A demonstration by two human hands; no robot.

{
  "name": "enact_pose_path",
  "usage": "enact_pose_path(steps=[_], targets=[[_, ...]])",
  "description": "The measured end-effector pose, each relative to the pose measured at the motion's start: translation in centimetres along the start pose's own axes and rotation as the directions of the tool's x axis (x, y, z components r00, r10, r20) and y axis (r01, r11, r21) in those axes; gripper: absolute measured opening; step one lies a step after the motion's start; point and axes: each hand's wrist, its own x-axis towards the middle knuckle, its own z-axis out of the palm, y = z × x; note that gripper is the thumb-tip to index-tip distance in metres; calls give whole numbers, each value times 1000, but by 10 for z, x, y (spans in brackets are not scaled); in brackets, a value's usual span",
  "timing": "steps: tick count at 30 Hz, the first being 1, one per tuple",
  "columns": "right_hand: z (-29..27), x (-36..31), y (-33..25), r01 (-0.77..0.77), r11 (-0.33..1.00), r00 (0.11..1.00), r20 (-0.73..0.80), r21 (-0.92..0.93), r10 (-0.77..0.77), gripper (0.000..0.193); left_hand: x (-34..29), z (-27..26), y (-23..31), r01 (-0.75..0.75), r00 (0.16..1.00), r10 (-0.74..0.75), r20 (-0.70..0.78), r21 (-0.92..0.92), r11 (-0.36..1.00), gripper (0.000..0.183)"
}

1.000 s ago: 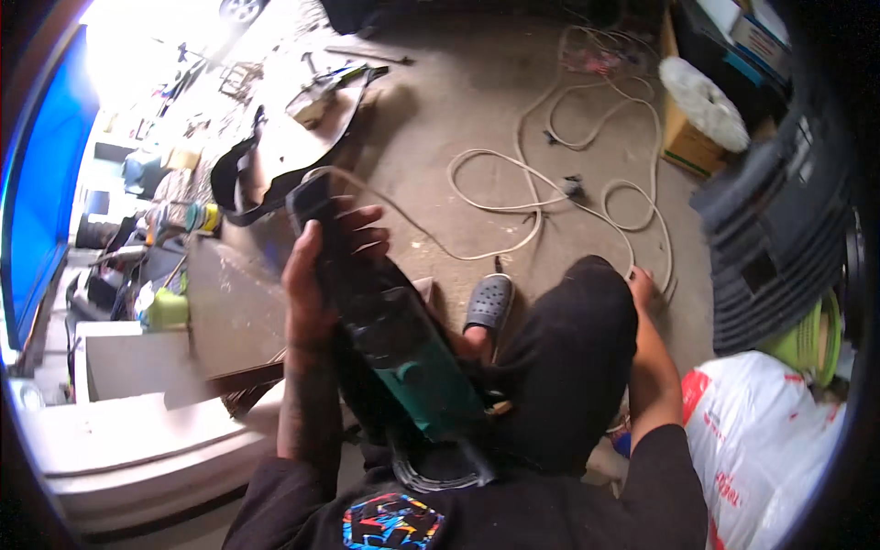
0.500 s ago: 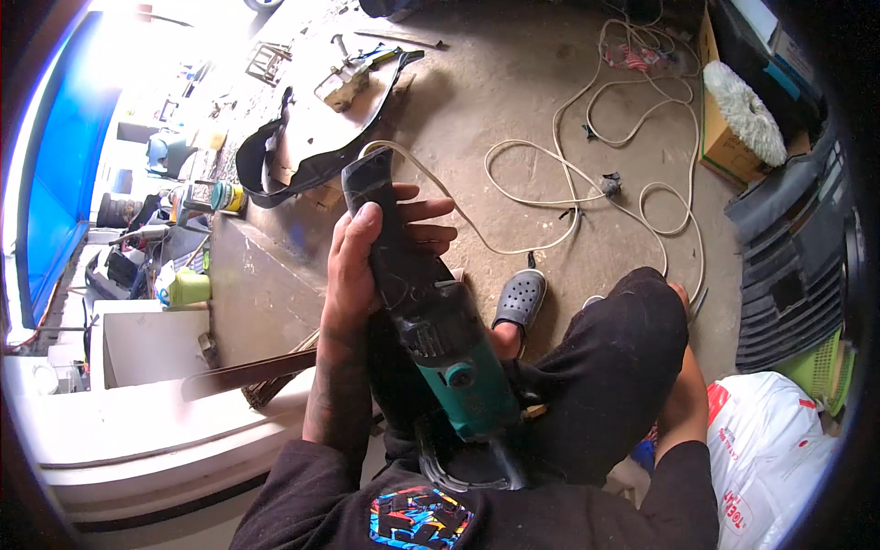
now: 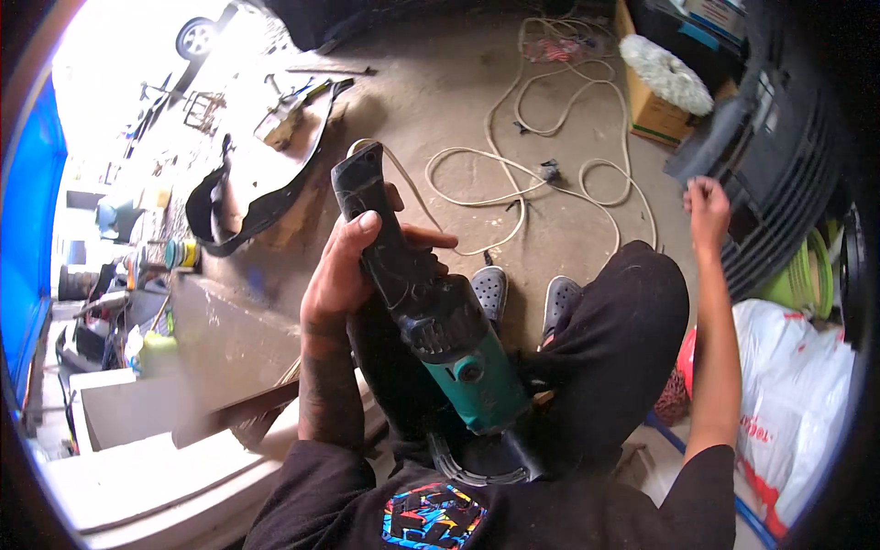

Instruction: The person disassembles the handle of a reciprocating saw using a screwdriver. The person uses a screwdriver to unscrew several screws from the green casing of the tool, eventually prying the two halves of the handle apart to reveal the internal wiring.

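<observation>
A green and black corded polisher [image 3: 477, 380] lies slanted over my lap, its black rear handle pointing away from me. My left hand [image 3: 344, 266] is wrapped round that handle, thumb on top and one finger stretched out past its right side. The tool's black loop-shaped front handle [image 3: 486, 478] rests against my shirt, and its underside is hidden. Stretched out to the right, my right hand [image 3: 708, 206] has its fingers curled in, with nothing showing in them. It is close to a dark slatted plastic panel [image 3: 779, 202]; I cannot tell whether they touch.
A pale cord [image 3: 500, 160] lies looped over the concrete floor. At the far right, a fluffy white polishing pad [image 3: 665, 73] sits on a cardboard box [image 3: 655, 115]. A white plastic bag [image 3: 779, 394] is beside me. A large curved black part [image 3: 206, 215] lies far left.
My right hand has come up from beside my right knee and stretched out forward to the right. The left hand still grips the polisher. The view has shifted to the right.
</observation>
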Motion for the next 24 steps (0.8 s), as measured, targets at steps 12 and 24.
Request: enact_pose_path(steps=[12, 24], targets=[[-7, -81, -220, 147, 893, 952, 183, 426, -244, 12, 3, 26, -34, 36, 999, -42, -33, -172, 984, 42], [44, -159, -278, -4, 808, 820, 465, 589, -335, 10, -16, 23, -28, -46, 988, 33, -149, -82, 996, 44]])
